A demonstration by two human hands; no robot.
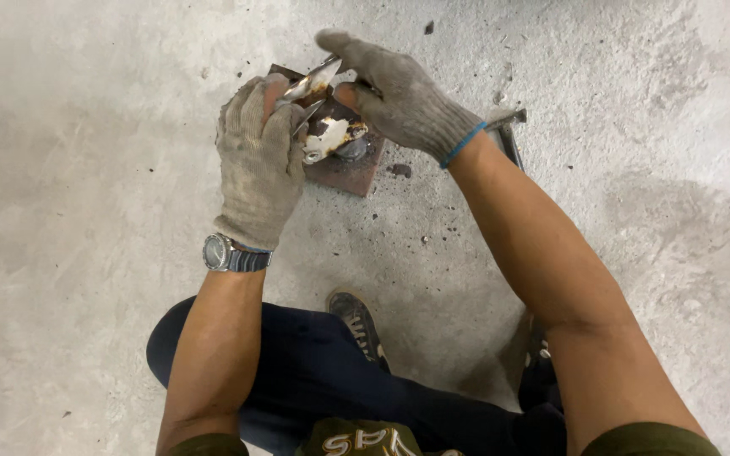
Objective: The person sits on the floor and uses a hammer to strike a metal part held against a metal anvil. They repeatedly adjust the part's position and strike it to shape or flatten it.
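Scorched metal pieces (327, 118) sit between two gloved hands, low over a rusty brown metal plate (350, 173) that lies flat on the grey concrete floor (86, 127). One piece is a thin shiny strip (316, 80) that slants up toward the right; below it is a rounder lump (331, 135) with white, burnt-looking patches and a dark edge, resting on or just above the plate, though which cannot be told from this view

Left hand (257, 160), in a dirty knitted work glove, is curled shut around the near end of the pieces, its fingers wrapped over the top so that the lower part of the strip is hidden. A steel wristwatch (228, 253) is on that wrist. Right hand (399, 97), in a grey knitted glove with a blue cuff band, comes in from the right: its thumb and forefinger pinch the upper end of the strip, while the other fingers are half open and stretched out above it

Dark specks and crumbs are scattered on the floor around the plate. Behind the right wrist, a grey metal bar (509, 135) lies on the floor. Below the arms, a worn shoe (358, 325) and a dark trouser leg (314, 371) show
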